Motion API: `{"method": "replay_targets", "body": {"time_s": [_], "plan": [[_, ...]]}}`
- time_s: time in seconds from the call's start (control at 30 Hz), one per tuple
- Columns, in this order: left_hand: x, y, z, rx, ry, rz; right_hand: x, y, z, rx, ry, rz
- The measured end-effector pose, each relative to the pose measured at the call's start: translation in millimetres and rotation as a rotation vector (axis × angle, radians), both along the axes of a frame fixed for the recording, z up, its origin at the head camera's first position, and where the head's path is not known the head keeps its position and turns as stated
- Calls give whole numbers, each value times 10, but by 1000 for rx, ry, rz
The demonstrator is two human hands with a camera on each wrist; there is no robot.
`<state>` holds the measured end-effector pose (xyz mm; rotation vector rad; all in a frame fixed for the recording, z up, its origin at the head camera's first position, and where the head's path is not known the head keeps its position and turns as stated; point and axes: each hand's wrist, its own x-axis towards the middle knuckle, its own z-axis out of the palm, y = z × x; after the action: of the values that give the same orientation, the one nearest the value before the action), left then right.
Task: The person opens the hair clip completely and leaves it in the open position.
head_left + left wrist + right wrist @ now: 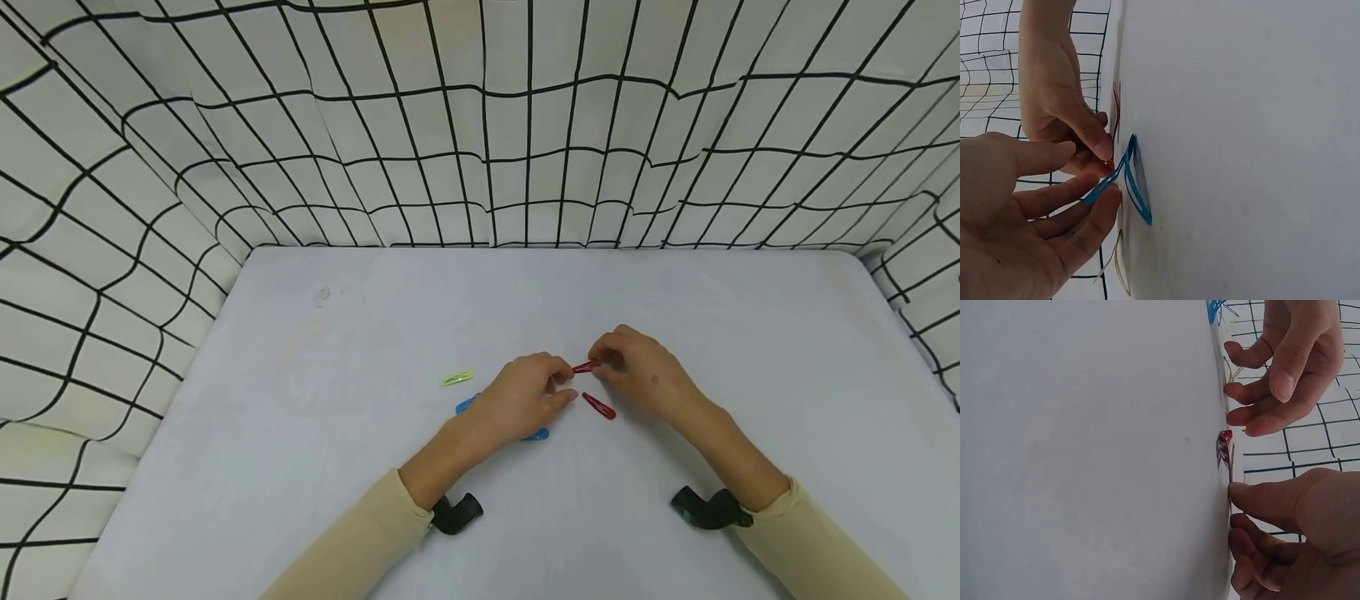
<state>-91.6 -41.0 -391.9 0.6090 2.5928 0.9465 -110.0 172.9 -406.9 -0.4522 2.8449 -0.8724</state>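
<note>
Beige sleeves [367, 533] reach over the white counter [600, 533]. The right hand [648, 371] pinches one red hair clip [587, 367] by its end; the left hand [525, 396], fingers loosely parted, sits just beside that clip's other end. A second red clip [599, 406] lies between the hands, nearer the sleeves. One blue clip [463, 405] peeks out left of the left hand, another blue clip [538, 434] on its near side, a yellow-green clip [456, 378] beyond its left

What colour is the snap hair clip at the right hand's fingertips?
The snap hair clip is red, showing best in the head view.
</note>
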Motion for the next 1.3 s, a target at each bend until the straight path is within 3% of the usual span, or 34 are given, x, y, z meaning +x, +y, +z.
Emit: {"method": "replay_targets", "body": {"time_s": [0.47, 1.3], "plan": [[2, 15, -6, -20, 38, 4, 4, -12, 46, -17, -58, 4], [1, -5, -32, 23, 117, 73, 67, -1, 77, -183, -30, 107]]}}
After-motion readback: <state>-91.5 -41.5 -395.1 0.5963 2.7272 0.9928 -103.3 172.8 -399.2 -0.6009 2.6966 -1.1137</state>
